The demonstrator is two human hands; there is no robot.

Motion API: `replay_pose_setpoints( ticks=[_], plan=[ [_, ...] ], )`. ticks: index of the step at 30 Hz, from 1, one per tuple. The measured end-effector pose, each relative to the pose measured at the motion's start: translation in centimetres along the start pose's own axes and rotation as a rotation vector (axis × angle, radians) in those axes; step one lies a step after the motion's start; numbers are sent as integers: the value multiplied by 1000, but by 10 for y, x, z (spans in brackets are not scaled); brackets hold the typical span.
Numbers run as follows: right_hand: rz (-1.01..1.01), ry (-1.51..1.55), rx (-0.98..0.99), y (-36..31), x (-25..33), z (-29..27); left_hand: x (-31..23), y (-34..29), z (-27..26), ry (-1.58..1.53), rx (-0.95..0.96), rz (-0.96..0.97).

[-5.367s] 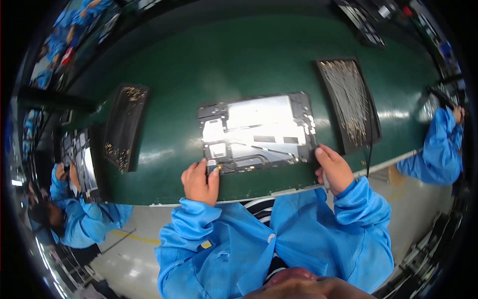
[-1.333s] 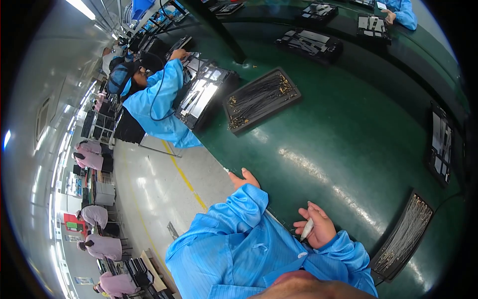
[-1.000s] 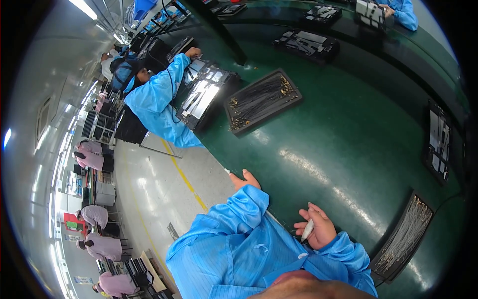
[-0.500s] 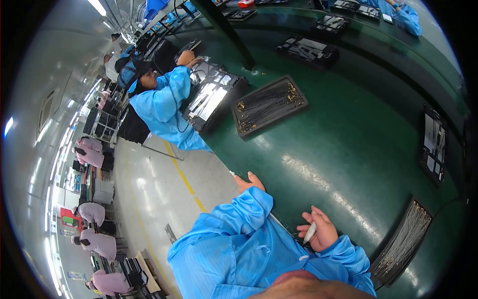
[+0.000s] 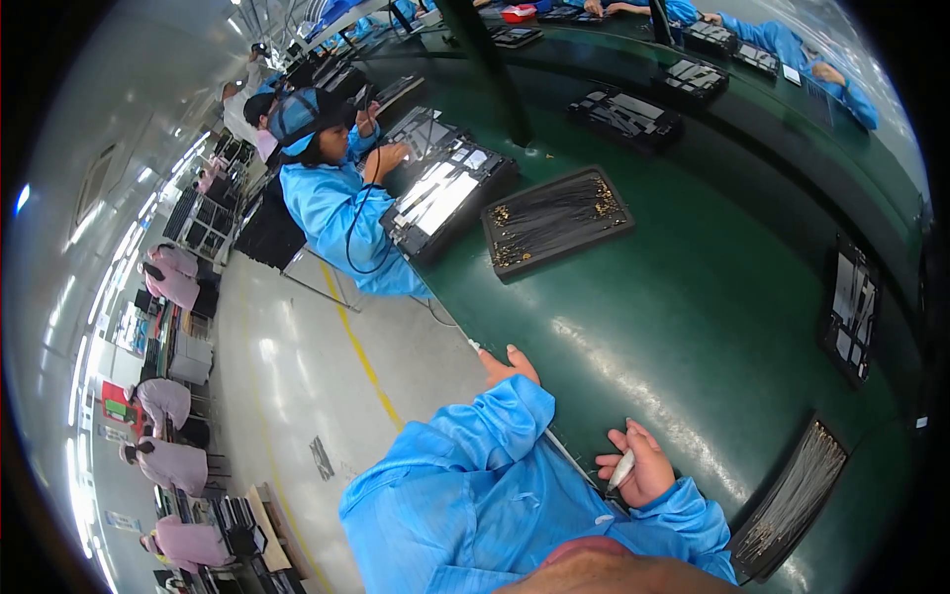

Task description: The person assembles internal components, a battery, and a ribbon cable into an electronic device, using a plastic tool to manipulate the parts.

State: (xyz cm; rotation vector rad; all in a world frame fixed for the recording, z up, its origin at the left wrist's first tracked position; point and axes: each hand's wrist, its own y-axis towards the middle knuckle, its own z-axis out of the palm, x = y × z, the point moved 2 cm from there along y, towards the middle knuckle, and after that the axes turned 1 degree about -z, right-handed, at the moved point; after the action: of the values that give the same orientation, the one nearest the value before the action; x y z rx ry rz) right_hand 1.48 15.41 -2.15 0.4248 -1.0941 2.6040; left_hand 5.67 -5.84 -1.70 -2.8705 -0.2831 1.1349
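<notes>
head: right hand (image 5: 648, 470) grips white pen-like tool (image 5: 620, 469) on green bench (image 5: 693, 327), left hand (image 5: 509, 366) holds nothing, at bench edge.

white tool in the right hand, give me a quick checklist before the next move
1. Grip on the white tool: ok, the right hand is closed around it.
2. Left hand free: ok, it rests at the edge of the green table, holding nothing.
3. Workpiece in front of the hands: not ok, only bare table there.
4. Parts tray within reach: ok, it lies just right of the right hand.
5. Tool tip condition: cannot tell, too small.
6. Neighbour's black tray clear of the hands: ok, it lies well apart.
</notes>
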Motion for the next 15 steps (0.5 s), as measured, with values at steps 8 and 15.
replay_pose_setpoints(
  ticks=[8,15],
  plan=[
    [-29,-51,9,5,-8,3,6,3,-12,-79,41,29],
    [-63,-89,-46,2,3,6,8,19,-10,-76,207,83]
  ],
)
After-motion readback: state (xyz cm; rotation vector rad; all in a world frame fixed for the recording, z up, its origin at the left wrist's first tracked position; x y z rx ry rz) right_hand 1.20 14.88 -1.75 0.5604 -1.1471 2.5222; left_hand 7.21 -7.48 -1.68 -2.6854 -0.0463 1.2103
